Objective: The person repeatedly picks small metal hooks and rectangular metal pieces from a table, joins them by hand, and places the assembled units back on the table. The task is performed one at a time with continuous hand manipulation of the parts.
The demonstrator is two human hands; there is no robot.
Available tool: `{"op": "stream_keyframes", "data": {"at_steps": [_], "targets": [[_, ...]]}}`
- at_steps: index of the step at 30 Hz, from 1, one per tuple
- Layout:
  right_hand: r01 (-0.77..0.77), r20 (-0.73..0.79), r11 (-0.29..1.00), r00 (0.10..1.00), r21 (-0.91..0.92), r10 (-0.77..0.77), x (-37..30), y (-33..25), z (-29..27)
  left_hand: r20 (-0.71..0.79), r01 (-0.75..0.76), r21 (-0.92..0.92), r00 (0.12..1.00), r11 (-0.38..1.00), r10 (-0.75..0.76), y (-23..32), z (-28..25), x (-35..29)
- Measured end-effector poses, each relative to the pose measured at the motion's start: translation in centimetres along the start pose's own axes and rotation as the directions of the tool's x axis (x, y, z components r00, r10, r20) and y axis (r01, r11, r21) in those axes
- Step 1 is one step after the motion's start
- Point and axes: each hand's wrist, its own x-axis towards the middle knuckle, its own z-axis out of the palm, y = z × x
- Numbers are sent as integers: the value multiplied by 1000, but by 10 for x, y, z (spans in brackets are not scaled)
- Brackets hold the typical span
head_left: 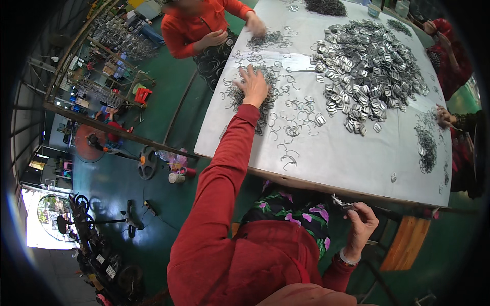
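The left hand (253,91) is spreading its fingers wide over a pile of curved wire pieces (263,116) lying on the white desk (311,166); whether the fingertips are gripping any wire is unclear. The right hand (362,224) is pinching small metal pieces (340,202) between thumb and fingers, just off the desk's near edge. Farther out, silver buckles (370,71) are forming a large heap, and a co-worker in orange (201,28) is standing alongside.

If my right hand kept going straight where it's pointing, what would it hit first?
Probably the table's near edge, just ahead of your right hand; the hand's height is unclear, so it might pass above or below.
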Motion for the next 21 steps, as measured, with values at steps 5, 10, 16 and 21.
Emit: {"op": "stream_keyframes", "data": {"at_steps": [5,10,16,21], "targets": [[64,-12,997,998,-43,-64,-9,-10,5,-121,-261,-29,959,965,256,46,20,54],[14,-74,998,997,-62,-19,-13,-21,7,-102,-425,-161,905,891,414,38,113,102],[-59,-145,992,988,-110,43,-21,-6,-1,68,-351,-122,930,928,361,36,99,41],[-31,-103,962,995,-272,4,-13,-24,13,-410,-569,-302,802,765,435,27,65,32]]}}
